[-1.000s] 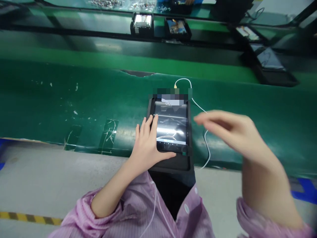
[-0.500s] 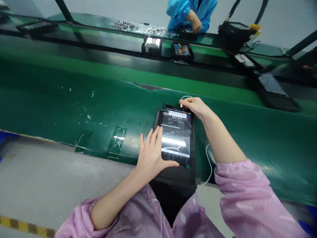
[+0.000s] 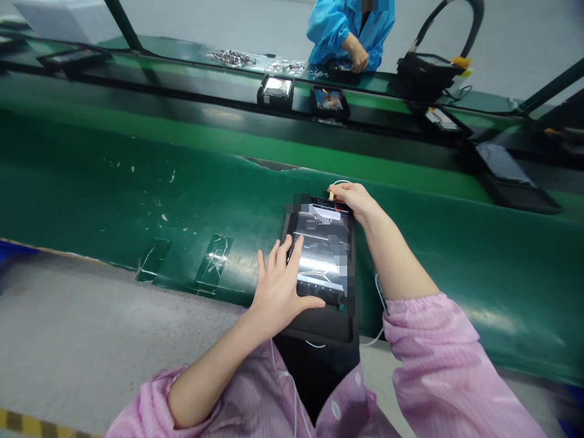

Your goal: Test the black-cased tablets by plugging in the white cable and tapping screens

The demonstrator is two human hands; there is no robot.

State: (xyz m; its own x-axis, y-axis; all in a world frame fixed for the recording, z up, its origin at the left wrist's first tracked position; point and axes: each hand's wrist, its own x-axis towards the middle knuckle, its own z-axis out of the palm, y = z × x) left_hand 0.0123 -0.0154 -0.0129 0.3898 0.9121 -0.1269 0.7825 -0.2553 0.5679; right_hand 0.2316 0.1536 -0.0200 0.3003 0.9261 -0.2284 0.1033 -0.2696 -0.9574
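Note:
A tablet (image 3: 319, 252) with a lit, reflective screen lies in a black tray (image 3: 314, 323) at the near edge of the green bench. Spread across the tablet's lower left side is my left hand (image 3: 279, 295), its fingers apart and the thumb along the bottom of the screen. At the top edge, my right hand (image 3: 358, 198) pinches a pale yellow cable plug (image 3: 331, 196). Whether the plug sits in the tablet's port cannot be made out. Its white cable (image 3: 341, 181) loops behind the fingers, and a white cord (image 3: 379, 292) hangs down on the right.
Beyond the green bench (image 3: 91, 201) runs a conveyor belt (image 3: 219, 131) carrying several black trays with devices (image 3: 276, 88). Across it, a co-worker in blue (image 3: 331, 30) handles something beside small metal parts (image 3: 233, 57). A black machine (image 3: 426, 73) stands at back right.
The view has shifted slightly, and the tray's lower edge shows more. Both hands keep nearly the same places on the tablet and plug.

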